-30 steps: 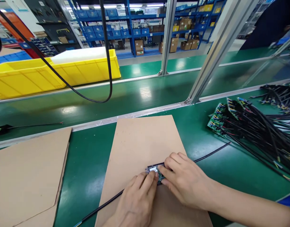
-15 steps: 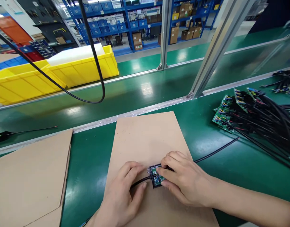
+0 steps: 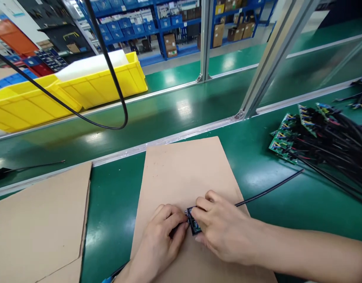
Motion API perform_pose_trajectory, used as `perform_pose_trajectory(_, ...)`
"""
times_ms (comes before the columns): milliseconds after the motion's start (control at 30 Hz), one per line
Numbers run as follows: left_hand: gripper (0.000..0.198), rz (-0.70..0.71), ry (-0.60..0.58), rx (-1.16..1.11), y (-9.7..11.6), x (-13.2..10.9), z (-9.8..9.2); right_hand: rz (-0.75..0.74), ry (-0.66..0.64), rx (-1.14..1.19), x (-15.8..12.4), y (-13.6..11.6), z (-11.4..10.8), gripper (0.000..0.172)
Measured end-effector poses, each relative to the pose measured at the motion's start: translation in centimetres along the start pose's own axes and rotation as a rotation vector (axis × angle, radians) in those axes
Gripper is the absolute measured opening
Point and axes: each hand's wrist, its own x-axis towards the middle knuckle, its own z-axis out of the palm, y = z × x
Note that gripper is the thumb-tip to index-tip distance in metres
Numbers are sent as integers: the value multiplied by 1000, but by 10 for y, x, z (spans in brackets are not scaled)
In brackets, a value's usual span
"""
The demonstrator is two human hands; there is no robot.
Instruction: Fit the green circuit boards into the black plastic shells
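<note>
A green table (image 3: pixel 116 204) bears a cardboard sheet (image 3: pixel 183 169), with a heap of wired circuit boards (image 3: pixel 284 139) right of the sheet. On the sheet's near half, the fingers of the right hand (image 3: pixel 225 230) clamp a black housing (image 3: pixel 191 221); those of the left hand (image 3: pixel 159 237) pinch together toward the sheet's left edge, apparently on a black cable (image 3: pixel 119 269). Fitting the cable seems in hand, calling next for steady pressure.

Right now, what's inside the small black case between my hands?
Part of a green circuit board shows inside the black case; your right hand covers the rest, hiding whatever lies there.
</note>
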Motion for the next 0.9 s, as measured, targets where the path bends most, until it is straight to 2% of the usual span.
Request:
perform_pose_trajectory(133,13,-1,3,24,0,-1,2,90,-8,-66,0,-9,-2,30)
perform_pose_trajectory(300,14,-12,17,39,0,-1,2,44,-170,-48,10,-26,4,36)
perform_pose_trajectory(500,8,10,-12,116,3,-2,6,116,-49,28,11,-21,-6,38)
perform_pose_trajectory(533,8,32,-2,145,2,-3,7,109,-29,30,8,-17,-6,41)
perform_pose_trajectory(600,11,52,48,201,-2,-6,5,121,34,24,-2,-7,-3,59)
perform_pose_trajectory(667,17,31,105,263,-10,-11,-6,222,87,5,-15,10,0,72)
perform_pose_trajectory(700,17,19,130,303,-15,-12,-15,292,93,-11,-21,21,-1,68)
perform_pose_trajectory(800,18,-9,193,489,-29,-3,-56,420,83,-91,-32,62,-18,35)
perform_pose_trajectory(833,20,-31,208,558,-33,6,-72,426,92,-123,-31,80,-30,26)
perform_pose_trajectory(900,23,-111,212,675,-41,35,-103,427,120,-189,-17,118,-61,26)
